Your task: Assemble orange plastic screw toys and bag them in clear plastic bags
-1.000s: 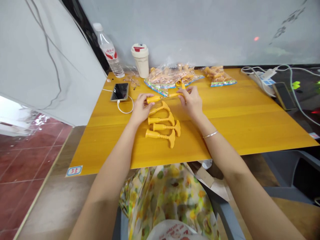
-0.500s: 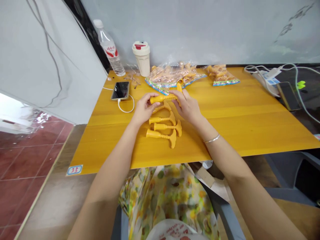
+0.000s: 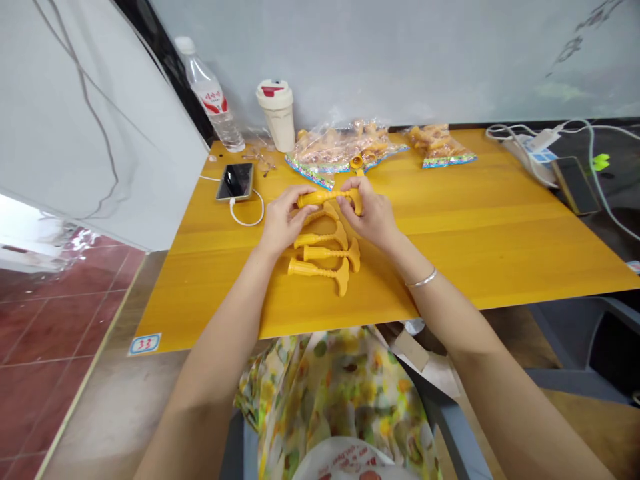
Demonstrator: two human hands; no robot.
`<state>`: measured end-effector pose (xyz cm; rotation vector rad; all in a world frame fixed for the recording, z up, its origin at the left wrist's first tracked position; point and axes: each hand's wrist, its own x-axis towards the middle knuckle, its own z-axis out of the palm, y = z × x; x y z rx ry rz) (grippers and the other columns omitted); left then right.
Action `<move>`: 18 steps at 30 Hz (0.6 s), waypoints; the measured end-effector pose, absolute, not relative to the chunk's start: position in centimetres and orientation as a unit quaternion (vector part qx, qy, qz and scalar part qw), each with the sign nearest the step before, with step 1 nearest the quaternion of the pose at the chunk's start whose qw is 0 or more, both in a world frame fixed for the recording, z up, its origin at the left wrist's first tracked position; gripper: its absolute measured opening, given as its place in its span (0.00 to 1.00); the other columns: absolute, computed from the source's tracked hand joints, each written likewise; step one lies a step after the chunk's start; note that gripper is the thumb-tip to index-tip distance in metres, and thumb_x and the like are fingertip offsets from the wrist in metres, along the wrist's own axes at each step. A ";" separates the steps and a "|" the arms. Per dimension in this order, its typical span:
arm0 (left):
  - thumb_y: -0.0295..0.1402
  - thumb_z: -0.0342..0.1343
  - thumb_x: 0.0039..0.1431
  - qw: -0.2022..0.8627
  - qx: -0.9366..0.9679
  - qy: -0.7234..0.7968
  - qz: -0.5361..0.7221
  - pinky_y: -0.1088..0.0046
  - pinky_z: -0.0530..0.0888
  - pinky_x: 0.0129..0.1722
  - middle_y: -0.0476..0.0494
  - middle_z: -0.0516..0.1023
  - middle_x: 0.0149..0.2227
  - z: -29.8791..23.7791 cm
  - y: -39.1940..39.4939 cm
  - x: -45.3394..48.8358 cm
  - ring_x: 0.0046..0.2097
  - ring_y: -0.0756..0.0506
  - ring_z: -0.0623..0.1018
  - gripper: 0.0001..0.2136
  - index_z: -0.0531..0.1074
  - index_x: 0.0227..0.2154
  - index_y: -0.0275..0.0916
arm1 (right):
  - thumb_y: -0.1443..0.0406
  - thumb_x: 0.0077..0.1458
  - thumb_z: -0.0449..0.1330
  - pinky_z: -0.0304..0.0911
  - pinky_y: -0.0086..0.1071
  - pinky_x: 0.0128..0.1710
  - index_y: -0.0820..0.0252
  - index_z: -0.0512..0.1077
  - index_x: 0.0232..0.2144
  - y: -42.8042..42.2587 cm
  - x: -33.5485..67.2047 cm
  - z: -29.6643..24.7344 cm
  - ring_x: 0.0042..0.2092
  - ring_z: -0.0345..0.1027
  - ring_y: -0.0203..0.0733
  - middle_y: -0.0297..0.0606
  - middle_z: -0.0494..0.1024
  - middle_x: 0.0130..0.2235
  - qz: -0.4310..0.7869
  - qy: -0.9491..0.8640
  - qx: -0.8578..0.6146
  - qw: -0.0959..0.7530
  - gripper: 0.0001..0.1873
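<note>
Between my hands, level above the table, is a yellow plastic T-shaped piece point(image 3: 327, 196) with a ribbed shaft and a curved crosspiece. My left hand point(image 3: 283, 220) is closed on its wide tubular end at the left. At the other end, the fingers of my right hand point(image 3: 367, 212) are closed around the crosspiece, partly hiding it. Just below my hands lie several similar yellow T-shaped pieces point(image 3: 320, 268) in a rough column, their crosspieces to the right. The uppermost of these is partly covered by my left hand.
Along the back stand a water bottle point(image 3: 213, 100), a white lidded cup point(image 3: 277, 117), a large bag of yellow pieces point(image 3: 335, 148) and a smaller bag point(image 3: 437, 143). A charging phone point(image 3: 235, 181) lies left. Cables and a power strip point(image 3: 535, 157) are at the right.
The view has shifted slightly. My right-hand fingers have changed their grip on the crosspiece, which has turned so its upper arm no longer sticks up as clearly. My left hand keeps its hold.
</note>
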<state>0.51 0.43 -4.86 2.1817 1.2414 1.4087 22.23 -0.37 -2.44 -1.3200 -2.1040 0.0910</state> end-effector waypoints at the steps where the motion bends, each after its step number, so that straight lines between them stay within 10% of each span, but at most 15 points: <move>1: 0.52 0.55 0.63 0.128 0.753 0.429 0.482 0.69 0.74 0.43 0.41 0.80 0.47 -4.8 0.5 0.4 0.47 0.43 0.78 0.21 0.75 0.47 0.42 | 0.47 0.69 0.44 0.69 0.38 0.39 0.54 0.64 0.60 -0.3 22.2 -2.5 0.36 0.73 0.46 0.41 0.78 0.41 0.038 -0.805 -0.498 0.321 0.27; 11: 0.51 0.54 0.64 0.189 0.754 0.424 0.464 0.68 0.75 0.43 0.43 0.78 0.44 -4.9 0.3 0.9 0.43 0.45 0.77 0.19 0.70 0.48 0.42 | 0.43 0.68 0.43 0.69 0.37 0.42 0.55 0.68 0.59 0.8 23.3 -1.6 0.51 0.71 0.50 0.50 0.70 0.58 -0.065 -0.812 -0.503 0.289 0.32; 18: 0.46 0.54 0.65 0.203 0.776 0.417 0.427 0.68 0.75 0.44 0.42 0.80 0.45 -4.8 0.3 0.7 0.44 0.44 0.78 0.18 0.72 0.50 0.40 | 0.37 0.63 0.43 0.64 0.35 0.39 0.58 0.73 0.51 1.0 24.2 -1.5 0.45 0.73 0.49 0.48 0.78 0.47 -0.061 -0.805 -0.518 0.284 0.37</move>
